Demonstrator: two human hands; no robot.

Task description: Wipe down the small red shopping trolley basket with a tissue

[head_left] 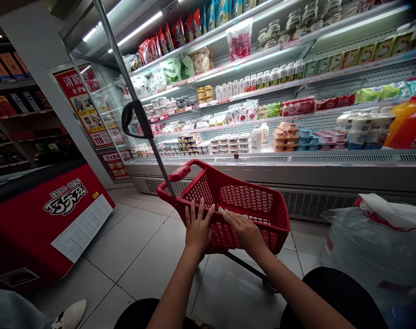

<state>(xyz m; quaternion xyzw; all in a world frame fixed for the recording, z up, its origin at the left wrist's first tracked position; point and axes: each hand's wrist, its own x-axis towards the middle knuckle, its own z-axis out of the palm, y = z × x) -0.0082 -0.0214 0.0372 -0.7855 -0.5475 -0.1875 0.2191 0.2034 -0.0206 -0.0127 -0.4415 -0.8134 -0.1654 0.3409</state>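
A red plastic shopping basket on wheels (276, 201), with a long grey pole and black handle (136, 119), stands on the tiled floor in front of me. My left hand (197, 227) rests on the basket's near side with its fingers spread and nothing in it. Over the near rim, further right, lies my right hand (245, 230). Its fingers are pressed together on a small white cloth or tissue (226, 212) that shows at the fingertips. The basket's visible inside holds no goods.
A lit refrigerated shelf (331, 160) with bottles, tubs and packets runs behind the basket. At left stands a red freezer (29, 228). Plastic-wrapped goods (369, 246) sit at right. Another person's shoe (71, 315) shows at the lower left.
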